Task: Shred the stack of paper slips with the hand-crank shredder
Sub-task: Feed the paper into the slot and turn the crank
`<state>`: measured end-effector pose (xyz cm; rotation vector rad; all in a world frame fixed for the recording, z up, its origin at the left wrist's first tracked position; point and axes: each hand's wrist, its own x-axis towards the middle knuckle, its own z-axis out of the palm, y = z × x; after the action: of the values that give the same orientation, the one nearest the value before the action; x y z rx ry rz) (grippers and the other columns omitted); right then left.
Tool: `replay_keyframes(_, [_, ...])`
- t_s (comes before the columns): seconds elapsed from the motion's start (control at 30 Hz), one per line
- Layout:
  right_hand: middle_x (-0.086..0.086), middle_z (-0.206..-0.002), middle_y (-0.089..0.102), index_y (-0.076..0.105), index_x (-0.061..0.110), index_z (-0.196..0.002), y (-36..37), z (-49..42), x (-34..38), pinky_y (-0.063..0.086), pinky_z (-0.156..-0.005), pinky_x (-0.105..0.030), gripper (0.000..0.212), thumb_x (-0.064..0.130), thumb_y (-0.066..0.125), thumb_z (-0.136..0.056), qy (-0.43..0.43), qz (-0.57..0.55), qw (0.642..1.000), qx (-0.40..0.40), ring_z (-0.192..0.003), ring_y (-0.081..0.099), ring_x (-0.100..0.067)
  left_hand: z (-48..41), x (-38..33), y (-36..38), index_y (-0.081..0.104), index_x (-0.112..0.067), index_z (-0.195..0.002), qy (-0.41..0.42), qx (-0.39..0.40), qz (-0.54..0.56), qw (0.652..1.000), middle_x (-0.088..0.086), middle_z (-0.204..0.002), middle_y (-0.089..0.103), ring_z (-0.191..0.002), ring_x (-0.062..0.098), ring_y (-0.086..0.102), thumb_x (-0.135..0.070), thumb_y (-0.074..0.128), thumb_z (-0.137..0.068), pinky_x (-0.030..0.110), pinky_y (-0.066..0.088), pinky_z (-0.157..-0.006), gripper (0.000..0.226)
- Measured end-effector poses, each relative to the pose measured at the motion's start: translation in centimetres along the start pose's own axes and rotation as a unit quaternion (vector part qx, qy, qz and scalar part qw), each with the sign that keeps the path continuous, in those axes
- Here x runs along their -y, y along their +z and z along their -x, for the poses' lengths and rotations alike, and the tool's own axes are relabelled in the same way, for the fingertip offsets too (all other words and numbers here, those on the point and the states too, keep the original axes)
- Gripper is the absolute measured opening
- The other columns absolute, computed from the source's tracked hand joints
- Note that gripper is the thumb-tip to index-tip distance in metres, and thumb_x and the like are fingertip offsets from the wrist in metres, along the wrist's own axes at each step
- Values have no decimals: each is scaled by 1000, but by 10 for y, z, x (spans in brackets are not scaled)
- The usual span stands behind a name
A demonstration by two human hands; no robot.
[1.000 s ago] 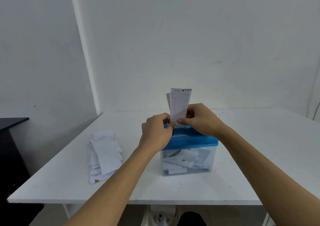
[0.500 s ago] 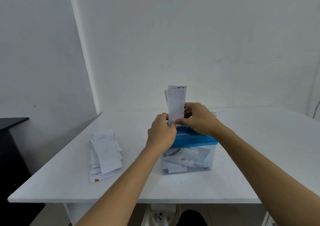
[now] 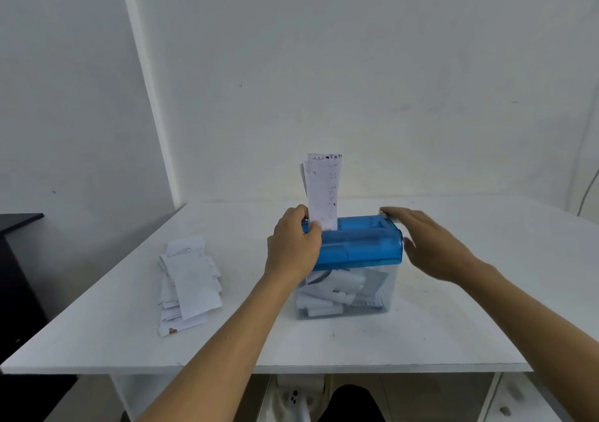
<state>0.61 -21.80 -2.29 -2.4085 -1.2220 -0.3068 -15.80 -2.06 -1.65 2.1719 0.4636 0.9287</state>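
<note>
i judge the step in hand to be the feeding. a few slips (image 3: 322,191) stand upright in the slot near the left end of the blue shredder (image 3: 363,243), with the lower edge inside and most of their length above it. my left hand (image 3: 293,246) pinches them low between thumb and fingers, just at the slot. my right hand (image 3: 431,246) is spread with straight fingers and holds nothing, beside the right end of the shredder. it is blurred, so i cannot tell if it touches the lid. the crank i cannot see. the next move, i think, calls for the right hand to find the crank and turn it, while the left guides the slips straight down. the clear bin (image 3: 372,292) below holds shreds. the stack (image 3: 189,282) of waiting slips lies on the table (image 3: 486,275), well left of the shredder.
</note>
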Motion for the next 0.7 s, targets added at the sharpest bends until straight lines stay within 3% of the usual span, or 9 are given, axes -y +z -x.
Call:
replay_keyframes(0.07, [11,-155,34,27,29,-155,12,5,2,35,-117,-34,68,12,59,-97,-23,4,1000,12,-139,34,-11,0,1,0,55,-13,-104,0,-2,4,1000,-2,-130,61,-109,20,57,-24,48,-103,29,55,-81,13])
replay_keyframes(0.13, [8,-147,37,33,26,-150,24,8,3,39,-114,-34,59,16,58,-98,-22,6,1000,21,-130,38,-12,1,1,0,56,-14,-107,-2,-7,11,1000,-2,-130,61,-109,19,58,-22,49,-103,25,53,-79,12])
replay_keyframes(0.23, [4,-132,41,42,26,-137,43,16,3,46,-105,-34,43,14,53,-97,-18,41,998,38,-117,44,-13,2,-1,0,58,-17,-111,-10,-14,21,1000,-2,-130,61,-109,20,58,-21,51,-101,35,56,-88,13])
replay_keyframes(0.43, [8,-140,50,39,28,-141,44,35,13,47,-105,-30,47,18,55,-98,23,-5,997,71,-123,52,-13,2,-3,-1,54,-25,-111,-21,-4,25,999,-4,-132,61,-109,18,57,-30,56,-99,41,55,-93,12])
replay_keyframes(0.57, [10,-134,60,46,25,-133,33,44,19,52,-95,-28,34,28,55,-100,32,44,994,96,-111,61,-12,4,-8,-5,49,-37,-110,-34,14,-12,999,-25,-106,54,-99,13,58,-80,71,-66,37,55,-88,65])
replay_keyframes(0.7, [10,-91,66,56,18,-95,14,50,23,57,-75,-26,20,38,57,-97,44,77,990,111,-74,60,-8,3,-11,-6,57,-33,-115,-43,37,-39,998,-18,-118,63,-99,13,58,-84,72,-60,40,56,-90,77])
